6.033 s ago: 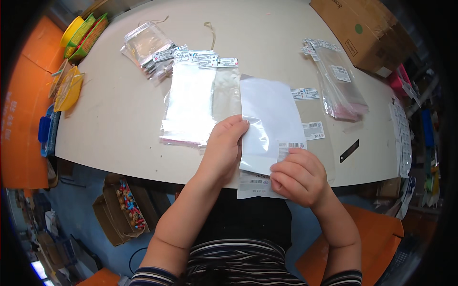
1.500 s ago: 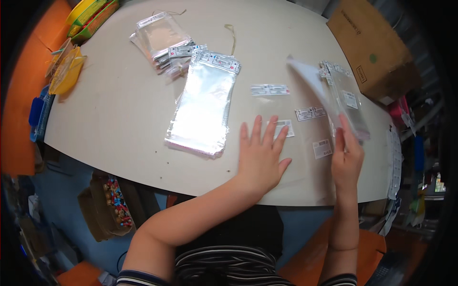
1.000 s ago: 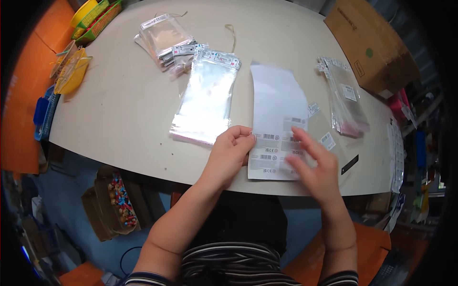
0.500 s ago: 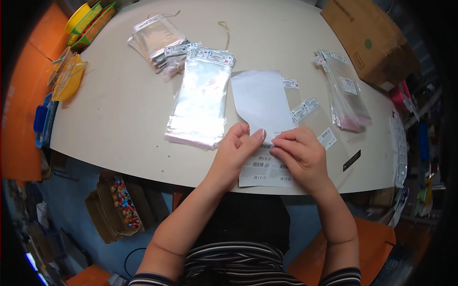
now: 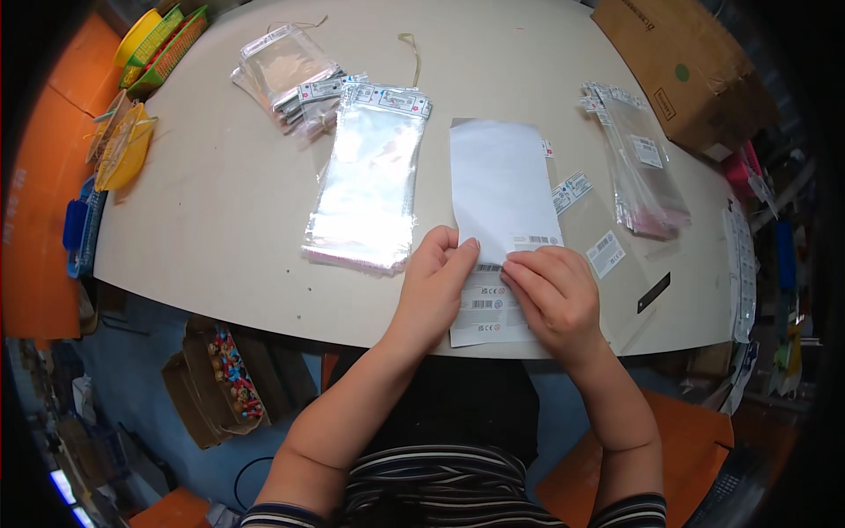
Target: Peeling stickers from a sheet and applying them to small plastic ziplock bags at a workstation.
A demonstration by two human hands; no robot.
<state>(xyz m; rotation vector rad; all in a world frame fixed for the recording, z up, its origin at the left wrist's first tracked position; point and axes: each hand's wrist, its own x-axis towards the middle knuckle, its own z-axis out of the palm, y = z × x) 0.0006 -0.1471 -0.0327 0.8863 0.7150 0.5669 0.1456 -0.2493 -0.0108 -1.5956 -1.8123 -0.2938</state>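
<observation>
A white sheet of barcode stickers [image 5: 500,180] lies near the table's front edge, its upper part blank and its lower part printed in rows. My left hand [image 5: 433,283] grips its left edge, thumb on top. At the middle of the printed rows, my right hand [image 5: 556,297] is closed in a pinch; whether a single sticker is between the fingertips cannot be made out. To the right of the sheet, partly under it, lies a clear plastic bag [image 5: 585,216] with a white barcode sticker [image 5: 605,253] on it. Left of the sheet is a stack of clear bags [image 5: 370,176] with printed headers.
More bags [image 5: 286,66] lie at the far left, and another pile [image 5: 642,167] at the right beside a cardboard box [image 5: 682,75]. Baskets [image 5: 163,53] stand at the left edge. A black strip [image 5: 653,293] lies near the right front. Below is a carton of small colourful pieces [image 5: 233,370].
The sticker sheet's upper part has shifted right and straightened, covering more of the bag beneath. A printed sticker now shows just above my right fingers. Both hands keep their grip.
</observation>
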